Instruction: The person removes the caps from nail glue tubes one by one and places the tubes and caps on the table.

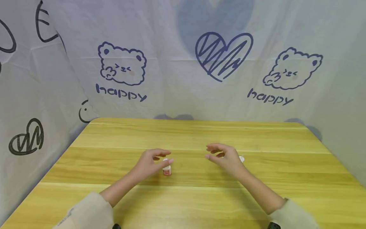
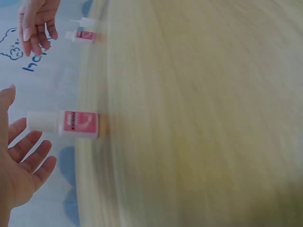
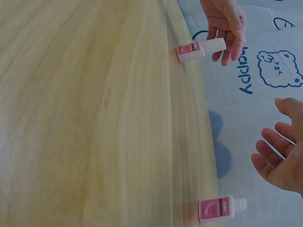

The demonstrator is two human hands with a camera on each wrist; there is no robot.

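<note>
My left hand [image 1: 151, 163] hangs with loosely bent fingers around the top of a small white bottle [image 1: 166, 172]. The bottle stands upright, with a pink label and a wide white cap [image 2: 43, 121]; whether the fingers touch the cap I cannot tell. Farther right, my right hand [image 1: 227, 157] hovers over the table, fingers parted and nothing between them. Near it stands a second white bottle [image 3: 216, 208] with a pink label and a narrow bare neck. A small white piece [image 2: 88, 22] with a thin tip shows beside this bottle in the left wrist view.
Both bottles stand on a wooden table [image 1: 188, 203]. White cloth [image 1: 171, 38] printed with bears, hearts and words hangs behind it, and more cloth [image 1: 25, 89] hangs at the left.
</note>
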